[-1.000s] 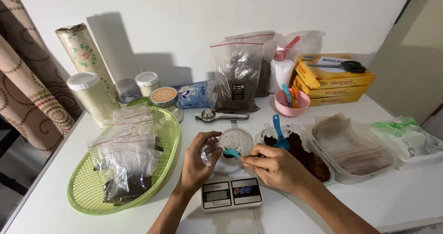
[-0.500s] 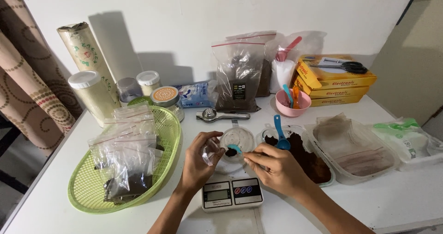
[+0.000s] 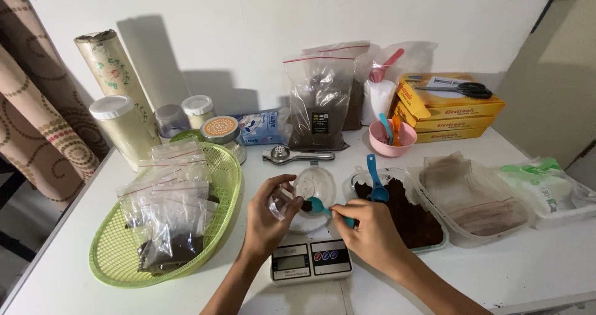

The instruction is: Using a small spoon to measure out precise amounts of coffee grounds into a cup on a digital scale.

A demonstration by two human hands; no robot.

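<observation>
Looking down from the head camera, the person's left hand (image 3: 268, 215) curls around a small clear bag (image 3: 282, 200), pinching it open above a digital scale (image 3: 310, 260) at the near edge of the white table (image 3: 559, 265). The right hand (image 3: 372, 234) is closed on the handle of a teal spoon (image 3: 320, 206), whose bowl sits at the mouth of the bag and touches it. Some dark powder shows inside the bag. A round clear lid (image 3: 315, 184) rests on the scale, just behind the bag.

Just right of the hands stands a clear tub of dark powder (image 3: 413, 219) with a blue scoop (image 3: 375, 178) stuck in it. Beside that tub lies another clear tub holding empty bags (image 3: 478, 200). To the left, a green basket (image 3: 226, 172) holds a pile of filled little bags (image 3: 171, 215).

Against the wall stand a large bag of dark powder (image 3: 320, 104), a pink bowl (image 3: 392, 138) with spoons in it, stacked yellow boxes (image 3: 456, 113) topped by scissors (image 3: 462, 90), several jars (image 3: 186, 116), and a metal squeezer (image 3: 297, 156).
</observation>
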